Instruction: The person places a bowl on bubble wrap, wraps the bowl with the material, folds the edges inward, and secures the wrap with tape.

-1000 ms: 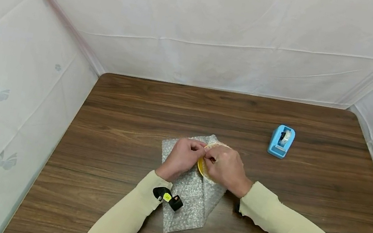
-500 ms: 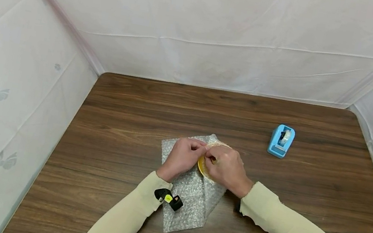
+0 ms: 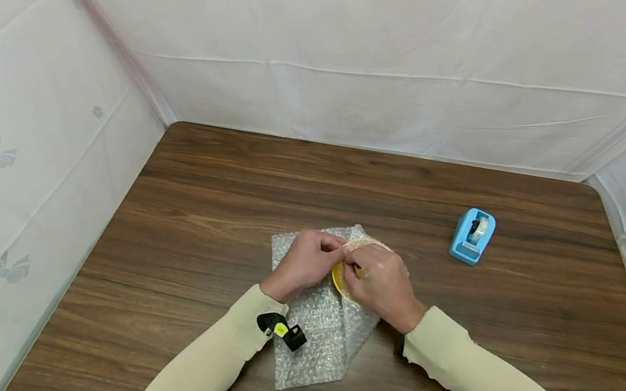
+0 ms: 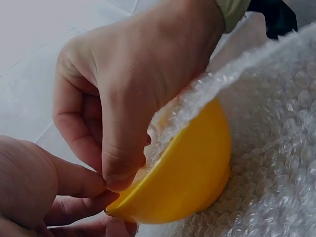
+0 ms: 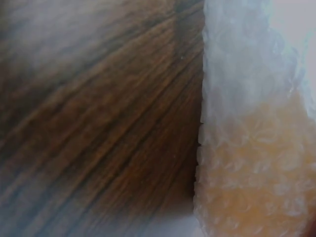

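Observation:
A yellow bowl (image 4: 195, 170) stands tilted on a sheet of bubble wrap (image 3: 318, 343), with a flap of the wrap folded over its right side. In the left wrist view my left hand (image 4: 29, 187) pinches the bowl's rim between thumb and fingers. My right hand (image 4: 131, 81) comes down from above, fingers curled, its thumb tip at the same spot on the rim and the flap's edge under it. In the head view the left hand (image 3: 309, 261) and right hand (image 3: 382, 281) meet over the bowl (image 3: 338, 280). Through the flap (image 5: 252, 163) yellow shows in the right wrist view.
A blue tape dispenser (image 3: 472, 236) with a roll of clear tape stands at the back right of the dark wooden table (image 3: 213, 192). White sheeting (image 3: 339, 46) hangs behind the table and along both sides.
Both hands stay at the bowl's rim. The right hand shifts very slightly, and a little more of the wrapped bowl shows behind it. The tape dispenser stays put.

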A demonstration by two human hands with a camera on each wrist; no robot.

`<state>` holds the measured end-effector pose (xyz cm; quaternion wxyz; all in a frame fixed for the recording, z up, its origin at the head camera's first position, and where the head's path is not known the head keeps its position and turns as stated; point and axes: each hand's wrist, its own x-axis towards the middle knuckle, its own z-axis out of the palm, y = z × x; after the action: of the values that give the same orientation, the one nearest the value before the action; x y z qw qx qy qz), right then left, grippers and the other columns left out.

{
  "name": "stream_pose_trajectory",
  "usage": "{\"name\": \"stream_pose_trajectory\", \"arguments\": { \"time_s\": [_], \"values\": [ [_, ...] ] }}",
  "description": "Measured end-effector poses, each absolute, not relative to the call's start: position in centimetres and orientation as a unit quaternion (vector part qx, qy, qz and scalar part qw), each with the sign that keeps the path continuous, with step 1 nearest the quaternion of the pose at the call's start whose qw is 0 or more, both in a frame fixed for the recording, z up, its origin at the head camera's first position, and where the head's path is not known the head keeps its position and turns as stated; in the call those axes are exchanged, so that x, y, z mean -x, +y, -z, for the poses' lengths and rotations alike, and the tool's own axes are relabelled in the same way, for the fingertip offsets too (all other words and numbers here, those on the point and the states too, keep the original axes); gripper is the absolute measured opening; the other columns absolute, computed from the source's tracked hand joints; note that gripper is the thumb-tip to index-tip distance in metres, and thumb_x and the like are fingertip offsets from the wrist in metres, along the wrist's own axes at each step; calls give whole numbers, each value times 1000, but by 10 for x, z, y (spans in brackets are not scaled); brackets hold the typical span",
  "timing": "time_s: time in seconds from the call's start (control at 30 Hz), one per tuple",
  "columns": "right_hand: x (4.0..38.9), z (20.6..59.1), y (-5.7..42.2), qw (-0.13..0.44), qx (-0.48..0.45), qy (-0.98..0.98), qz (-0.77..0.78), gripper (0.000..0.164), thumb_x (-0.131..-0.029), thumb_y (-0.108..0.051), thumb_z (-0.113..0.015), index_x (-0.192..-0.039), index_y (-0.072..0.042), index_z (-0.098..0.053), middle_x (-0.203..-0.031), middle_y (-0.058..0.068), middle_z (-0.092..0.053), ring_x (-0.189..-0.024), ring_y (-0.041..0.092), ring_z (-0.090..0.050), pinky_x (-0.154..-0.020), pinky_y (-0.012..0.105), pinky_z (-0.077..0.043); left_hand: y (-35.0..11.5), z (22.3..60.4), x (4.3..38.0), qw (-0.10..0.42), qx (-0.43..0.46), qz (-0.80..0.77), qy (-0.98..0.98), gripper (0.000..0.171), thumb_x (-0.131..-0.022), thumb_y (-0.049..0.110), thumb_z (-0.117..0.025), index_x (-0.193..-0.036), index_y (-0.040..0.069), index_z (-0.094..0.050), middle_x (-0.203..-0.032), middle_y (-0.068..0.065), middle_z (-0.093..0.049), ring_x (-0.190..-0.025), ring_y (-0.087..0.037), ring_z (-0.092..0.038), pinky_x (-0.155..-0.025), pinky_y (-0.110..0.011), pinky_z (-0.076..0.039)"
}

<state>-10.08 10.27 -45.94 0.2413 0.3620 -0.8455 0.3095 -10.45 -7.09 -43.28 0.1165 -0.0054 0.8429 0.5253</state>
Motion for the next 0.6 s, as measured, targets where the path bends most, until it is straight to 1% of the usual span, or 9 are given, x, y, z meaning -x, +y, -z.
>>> {"name": "stream_pose_trajectory", "arguments": {
  "time_s": [0.2, 0.33, 0.43, 0.53, 0.6],
  "values": [
    [101, 461, 102, 258, -374, -839, -300, 16, -76, 2, -78, -71, -10, -68, -70, 0, -71, -68, 12, -68, -62, 31, -59, -72, 431, 105, 121, 1, -511, 851, 27, -102, 26, -66, -92, 10, -85, -121, -6, -78, -124, -26, -69, -107, -44, -54],
    [102, 461, 102, 272, -386, -830, -296, 20, -76, 1, -77, -69, -11, -64, -66, -1, -67, -64, 11, -63, -59, 29, -56, -71, 429, 105, 120, 3, -509, 852, 27, -101, 24, -66, -89, 9, -85, -120, -8, -79, -122, -25, -70, -101, -42, -56],
    [103, 463, 102, 285, -398, -823, -289, 19, -75, 2, -76, -68, -11, -63, -64, -1, -66, -62, 11, -61, -58, 28, -54, -71, 428, 105, 123, 8, -512, 850, 27, -101, 26, -67, -91, 9, -85, -119, -8, -79, -121, -24, -71, -98, -40, -57],
    [103, 464, 102, 293, -406, -819, -281, 18, -75, 2, -77, -69, -10, -65, -65, 0, -67, -62, 12, -61, -57, 28, -54, -70, 428, 105, 126, 14, -519, 845, 27, -101, 29, -68, -96, 10, -85, -119, -7, -79, -120, -24, -71, -99, -38, -58],
    [103, 464, 102, 294, -409, -819, -275, 18, -74, 1, -77, -69, -10, -65, -65, 0, -66, -62, 12, -62, -57, 28, -54, -69, 428, 105, 125, 18, -524, 842, 26, -101, 29, -69, -95, 10, -86, -119, -7, -79, -119, -24, -71, -96, -37, -59]
  ]
}}
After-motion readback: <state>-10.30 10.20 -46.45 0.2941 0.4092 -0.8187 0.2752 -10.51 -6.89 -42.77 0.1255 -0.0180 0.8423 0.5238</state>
